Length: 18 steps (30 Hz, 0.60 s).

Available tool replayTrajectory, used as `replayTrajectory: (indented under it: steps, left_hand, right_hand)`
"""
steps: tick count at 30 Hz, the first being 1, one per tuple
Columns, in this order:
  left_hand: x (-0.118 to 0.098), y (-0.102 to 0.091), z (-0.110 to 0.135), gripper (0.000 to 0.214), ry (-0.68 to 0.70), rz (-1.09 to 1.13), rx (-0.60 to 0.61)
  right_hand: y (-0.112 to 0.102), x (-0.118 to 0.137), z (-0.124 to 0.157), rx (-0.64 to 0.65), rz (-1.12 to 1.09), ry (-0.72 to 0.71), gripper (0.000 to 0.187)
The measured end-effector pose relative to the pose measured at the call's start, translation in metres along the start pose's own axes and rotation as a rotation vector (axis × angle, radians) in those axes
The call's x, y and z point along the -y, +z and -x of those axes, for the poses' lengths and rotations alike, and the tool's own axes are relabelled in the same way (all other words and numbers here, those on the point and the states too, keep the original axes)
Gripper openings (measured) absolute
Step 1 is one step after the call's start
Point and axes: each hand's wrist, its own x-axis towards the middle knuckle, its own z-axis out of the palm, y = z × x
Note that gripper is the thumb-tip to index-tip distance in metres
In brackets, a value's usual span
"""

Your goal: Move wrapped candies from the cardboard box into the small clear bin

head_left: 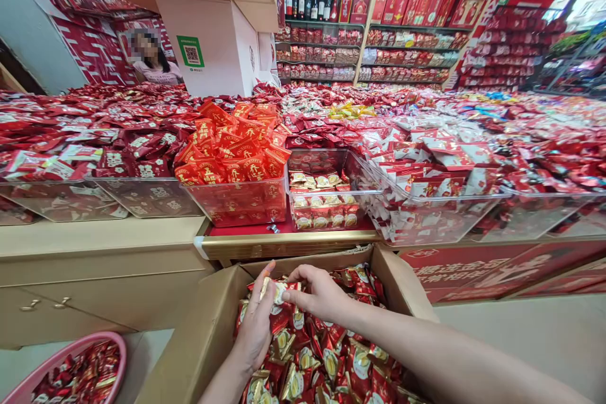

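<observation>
Over an open cardboard box (199,341) full of red and gold wrapped candies (331,360), both hands come together. My left hand (255,331) is on the left, its fingers pointing up and closed against a few candy packets (279,295). From the right, my right hand (317,291) curls its fingers and thumb around the other side of those packets. Straight ahead on the counter stands a clear plastic bin (326,209), partly filled with similar red and gold packets in stacked rows. The fingers partly hide how many packets are held.
Beside that bin, a clear bin (237,205) is heaped with orange-red packets (241,145). Another bin (435,221) holds red and white packets. A pink basket (124,360) of candies sits at lower left. A person (156,66) is behind the counter, near shelves (322,25).
</observation>
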Motion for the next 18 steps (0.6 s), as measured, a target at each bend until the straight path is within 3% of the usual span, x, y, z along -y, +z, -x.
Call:
replayTrajectory:
  steps: [4, 8, 14, 18]
  left_hand:
    - [-0.0004, -0.0003, -0.0006, 0.045, -0.085, 0.122, 0.031]
    - [-0.0024, 0.0028, 0.0002, 0.046, -0.142, 0.262, 0.070]
    - [-0.0017, 0.0027, -0.0005, 0.029, -0.066, 0.065, 0.040]
    - [0.0021, -0.0010, -0.0023, 0.033, -0.046, 0.034, -0.003]
  right_hand:
    - [0.0024, -0.0060, -0.0050, 0.087, -0.312, 0.199, 0.032]
    - [0.0003, -0.0046, -0.0067, 0.095, -0.522, 0.276, 0.032]
    - [0.0005, -0.0039, -0.0068, -0.001, -0.552, 0.236, 0.029]
    - [0.0043, -0.0084, -0.0085, 0.015, -0.503, 0.227, 0.028]
